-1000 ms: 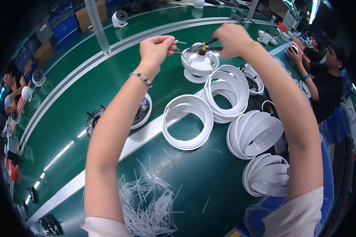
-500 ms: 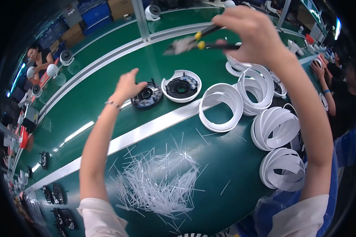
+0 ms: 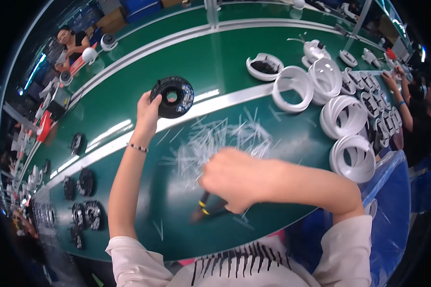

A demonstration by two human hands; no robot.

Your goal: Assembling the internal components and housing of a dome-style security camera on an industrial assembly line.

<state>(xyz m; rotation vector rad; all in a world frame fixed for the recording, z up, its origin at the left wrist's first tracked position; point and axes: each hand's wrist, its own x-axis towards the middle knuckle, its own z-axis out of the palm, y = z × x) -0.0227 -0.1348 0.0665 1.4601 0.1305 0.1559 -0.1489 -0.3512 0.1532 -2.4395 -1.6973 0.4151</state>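
Observation:
Raised over the bench's pale strip, my left hand (image 3: pixel 148 114) grips the rim of a round black disc part (image 3: pixel 179 109). The disc has a hole through its middle and a blue circuit board on its right side. My right hand (image 3: pixel 234 178) is closed around a pair of cutting pliers (image 3: pixel 204 208) with black and yellow handles. The pliers hang low over the near bench, their jaws blurred by motion. Just beyond the right hand lies a loose pile of thin clear-white strips (image 3: pixel 210 138), partly hidden by it.
White rings (image 3: pixel 293 90) stand in stacks at the right, beside a white round housing (image 3: pixel 265 67) with a black inside. Several black disc parts (image 3: pixel 86 182) lie at the left. A blue plastic-lined bin (image 3: pixel 388 205) stands near right. Co-workers sit at far left and right.
My left hand has picked the black disc up off the bench. My right hand has swung the pliers from the far side down toward me. The white housing now appears farther right.

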